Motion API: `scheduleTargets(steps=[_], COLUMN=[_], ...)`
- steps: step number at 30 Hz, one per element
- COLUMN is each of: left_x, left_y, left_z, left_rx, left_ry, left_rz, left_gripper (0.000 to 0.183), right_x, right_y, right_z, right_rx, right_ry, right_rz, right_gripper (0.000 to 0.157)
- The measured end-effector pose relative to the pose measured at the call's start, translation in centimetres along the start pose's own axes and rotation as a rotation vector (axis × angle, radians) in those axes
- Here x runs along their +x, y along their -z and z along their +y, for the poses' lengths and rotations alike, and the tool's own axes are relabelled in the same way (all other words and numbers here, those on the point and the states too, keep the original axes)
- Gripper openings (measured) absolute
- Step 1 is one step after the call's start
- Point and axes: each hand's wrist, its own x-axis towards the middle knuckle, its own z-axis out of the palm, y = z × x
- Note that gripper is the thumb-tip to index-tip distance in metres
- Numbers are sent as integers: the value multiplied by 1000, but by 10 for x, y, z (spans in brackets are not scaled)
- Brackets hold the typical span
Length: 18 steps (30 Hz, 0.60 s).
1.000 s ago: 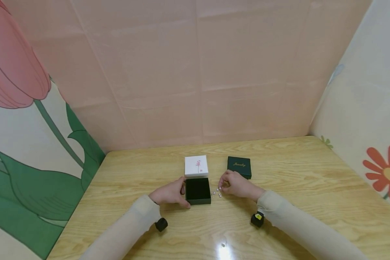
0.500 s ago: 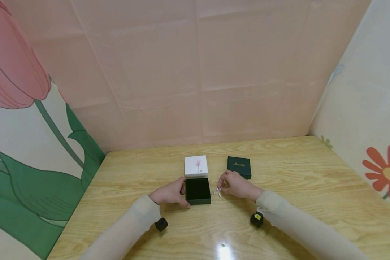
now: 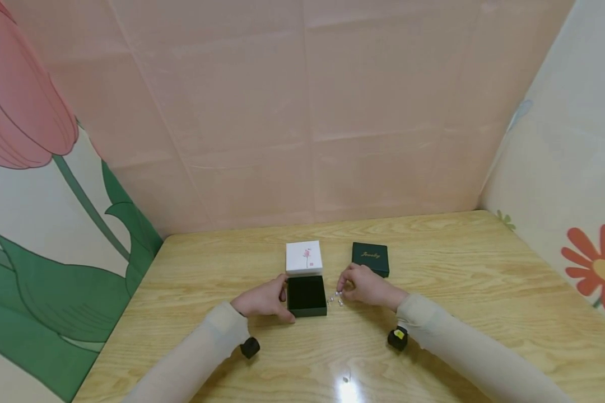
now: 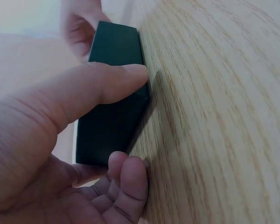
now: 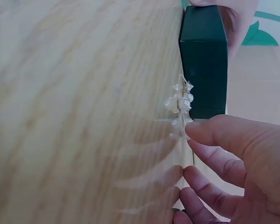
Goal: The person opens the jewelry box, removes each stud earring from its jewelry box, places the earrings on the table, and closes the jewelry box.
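Observation:
An open dark green box (image 3: 307, 312) with a black interior sits on the wooden table. My left hand (image 3: 264, 299) grips its left side, thumb at the near corner; the left wrist view shows that thumb (image 4: 116, 81) lying across the green wall. Just right of the box are small pearl earrings (image 5: 185, 103), with white beads and clear sparkling pieces. My right hand (image 3: 368, 286) is down at the table beside them. In the right wrist view, its thumb and forefinger pinch the near end of an earring, partly hidden by the thumb.
Behind the open box stands a white box (image 3: 303, 257) with a pink flower print. A dark green lid (image 3: 370, 258) with gold "Jewelry" lettering lies behind my right hand. A tiny object (image 3: 346, 379) lies near a bright reflection at the table's front.
My right hand has shifted very slightly left at the earrings. My left hand and the boxes have stayed in place.

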Motion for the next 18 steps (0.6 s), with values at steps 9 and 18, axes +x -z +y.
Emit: scheduleTargets(steps=[9, 18], left_x=[-2, -1], left_y=[0, 0], left_z=[2, 1], left_rx=[3, 7], left_ry=[-4, -4], left_rz=[1, -3], left_gripper=[84, 85], right_x=[4, 2], right_y=[9, 22], right_z=[-3, -6], right_rx=[96, 135], right_ry=[-43, -37], right_rz=[-27, -3], right_gripper=[10, 9])
